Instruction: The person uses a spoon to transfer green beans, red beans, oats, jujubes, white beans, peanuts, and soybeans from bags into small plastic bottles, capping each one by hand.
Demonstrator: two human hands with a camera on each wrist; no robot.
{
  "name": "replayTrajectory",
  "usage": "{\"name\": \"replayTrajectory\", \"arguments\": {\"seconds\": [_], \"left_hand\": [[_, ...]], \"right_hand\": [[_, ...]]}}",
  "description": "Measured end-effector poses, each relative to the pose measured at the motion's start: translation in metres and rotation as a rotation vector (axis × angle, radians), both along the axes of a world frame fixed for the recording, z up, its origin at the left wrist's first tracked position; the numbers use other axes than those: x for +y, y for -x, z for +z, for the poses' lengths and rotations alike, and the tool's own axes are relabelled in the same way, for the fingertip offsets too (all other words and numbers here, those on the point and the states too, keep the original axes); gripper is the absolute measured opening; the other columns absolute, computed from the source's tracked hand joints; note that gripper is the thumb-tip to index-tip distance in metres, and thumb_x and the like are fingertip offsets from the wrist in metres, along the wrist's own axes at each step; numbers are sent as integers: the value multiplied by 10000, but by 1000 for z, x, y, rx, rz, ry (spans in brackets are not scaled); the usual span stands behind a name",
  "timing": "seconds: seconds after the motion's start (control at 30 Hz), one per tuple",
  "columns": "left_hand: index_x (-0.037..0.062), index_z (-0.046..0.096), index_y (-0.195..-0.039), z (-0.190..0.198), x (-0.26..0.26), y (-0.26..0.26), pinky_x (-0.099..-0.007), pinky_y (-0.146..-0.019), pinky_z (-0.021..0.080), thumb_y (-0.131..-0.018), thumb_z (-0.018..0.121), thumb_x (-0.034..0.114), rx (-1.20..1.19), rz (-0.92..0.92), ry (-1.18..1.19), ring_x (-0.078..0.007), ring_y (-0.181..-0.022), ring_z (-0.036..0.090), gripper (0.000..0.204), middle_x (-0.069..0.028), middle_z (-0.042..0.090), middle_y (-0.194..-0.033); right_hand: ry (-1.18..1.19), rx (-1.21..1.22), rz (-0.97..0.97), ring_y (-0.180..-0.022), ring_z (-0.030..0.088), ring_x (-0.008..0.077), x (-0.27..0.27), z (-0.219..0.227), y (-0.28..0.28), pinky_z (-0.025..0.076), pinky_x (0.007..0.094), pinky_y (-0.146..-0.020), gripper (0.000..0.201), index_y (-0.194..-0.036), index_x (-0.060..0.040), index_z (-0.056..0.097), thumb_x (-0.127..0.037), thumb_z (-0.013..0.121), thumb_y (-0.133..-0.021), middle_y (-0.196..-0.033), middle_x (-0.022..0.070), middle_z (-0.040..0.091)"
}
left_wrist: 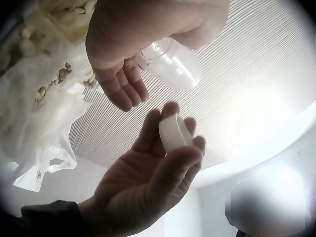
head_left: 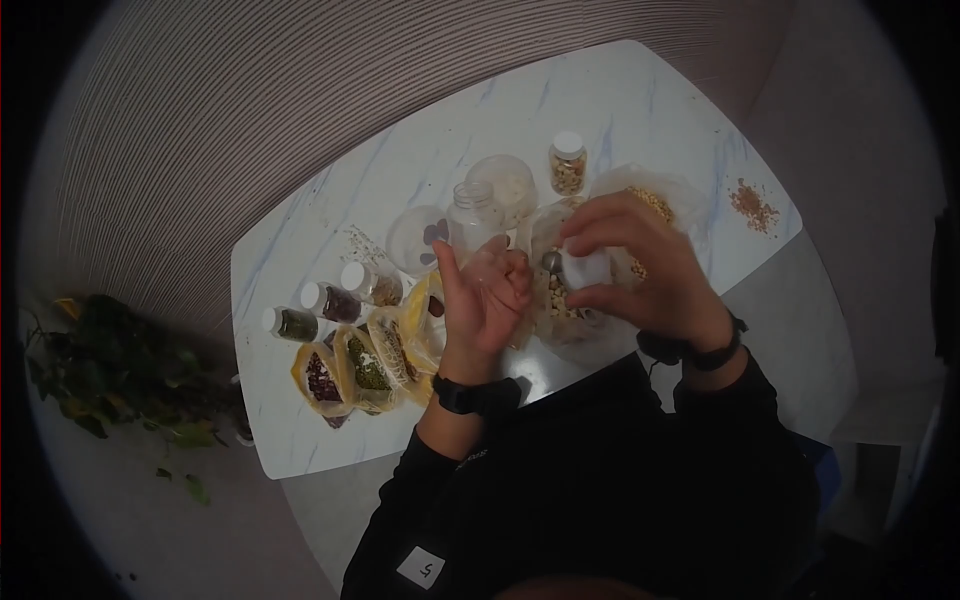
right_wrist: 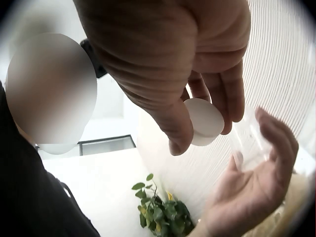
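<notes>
My right hand [head_left: 655, 265] pinches a white round lid [right_wrist: 203, 121] between thumb and fingers, above an open clear bag of pale pieces [head_left: 565, 300]. To its left my left hand [head_left: 487, 300] is turned palm up with bent fingers. Both wrist views show a clear empty plastic jar [left_wrist: 175, 66] in that left hand, its thumb on one side and fingers on the other. The lid is apart from the jar. Beside the lid, a rounded metal piece [head_left: 552, 262] shows over the bag.
White-lidded jars [head_left: 332, 300] stand at the left behind open yellow-edged bags [head_left: 370, 370]. Another filled jar [head_left: 568, 165] is at the back, near clear round containers [head_left: 505, 180]. Spilled brown bits [head_left: 753, 207] lie far right. A leafy plant [head_left: 120, 360] is beside the table.
</notes>
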State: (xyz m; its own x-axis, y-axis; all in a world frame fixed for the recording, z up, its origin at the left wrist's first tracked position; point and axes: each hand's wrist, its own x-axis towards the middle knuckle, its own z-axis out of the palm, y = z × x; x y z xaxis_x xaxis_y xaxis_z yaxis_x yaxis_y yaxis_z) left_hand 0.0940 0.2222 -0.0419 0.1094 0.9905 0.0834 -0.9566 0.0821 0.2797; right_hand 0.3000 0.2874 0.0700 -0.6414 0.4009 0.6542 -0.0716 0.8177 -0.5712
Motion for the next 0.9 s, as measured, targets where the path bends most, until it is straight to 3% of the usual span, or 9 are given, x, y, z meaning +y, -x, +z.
{"name": "replayTrajectory", "arguments": {"seconds": [0.07,0.13,0.2,0.37,0.57,0.63,0.67,0.73,0.9], "left_hand": [[12,506,-1166,5,-2,-3,-347,-716,545,-871,347,761,77,113,132,-267,-867,643,821,-186,638,-993],[-15,482,-1178,5,-4,-4,-427,-944,487,-859,329,779,-43,95,112,-328,-1070,596,869,-243,599,-1139],[-17,486,-1172,1,-4,-4,-419,-969,472,-858,348,777,-48,92,70,-325,-1114,573,865,-232,578,-1193],[-25,486,-1173,-3,-3,-1,-418,-998,454,-859,363,773,-142,92,-21,-318,-1181,534,866,-222,532,-1282],[7,422,-1247,1,-2,-6,-388,-953,467,-845,331,795,-132,180,11,-296,-1077,556,890,-207,560,-1189],[-7,495,-1222,-5,3,-3,-412,-966,482,-857,373,769,-199,49,-253,-308,-1111,583,867,-218,562,-1231],[-7,495,-1222,-7,1,-4,-412,-966,482,-857,373,769,-204,51,-248,-308,-1111,583,867,-218,562,-1231],[56,493,-1159,7,-3,-9,-341,-733,485,-846,314,801,-91,239,129,-223,-836,561,827,-117,584,-1032],[66,514,-1111,1,-3,3,-333,-596,439,-852,327,793,-63,154,-3,-209,-695,506,794,-82,567,-891]], "right_hand": [[115,-52,143,-1076,588,258,-10,-16,18,502,363,-884,432,-1049,-87,604,-76,813,-670,-1114,74,614],[123,-107,193,-1075,575,263,-18,-29,35,468,373,-920,416,-1050,-96,593,-135,802,-692,-1106,51,618],[-156,-200,116,-1095,551,249,-19,-39,46,427,386,-963,370,-1015,-93,603,-162,781,-697,-1115,32,614],[-330,-178,18,-1089,529,245,-13,-49,51,408,395,-932,276,-951,-76,617,-152,716,-705,-1159,45,590],[-348,-150,-69,-1072,528,260,-17,-52,51,414,392,-890,283,-982,-59,624,-145,686,-719,-1172,59,575],[-319,-141,-89,-1079,527,261,-20,-55,51,414,391,-890,297,-1006,-60,628,-156,691,-733,-1168,60,575],[-283,-165,-57,-1081,530,264,-21,-54,49,421,394,-880,311,-1030,-56,628,-174,696,-750,-1172,64,573],[-243,-190,-25,-1084,532,267,-21,-49,47,428,398,-870,327,-1053,-52,629,-192,702,-767,-1176,68,570],[-92,-216,-173,-926,595,293,-4,-31,7,463,383,-797,435,-1146,-62,621,-119,754,-736,-1025,106,635]]}}
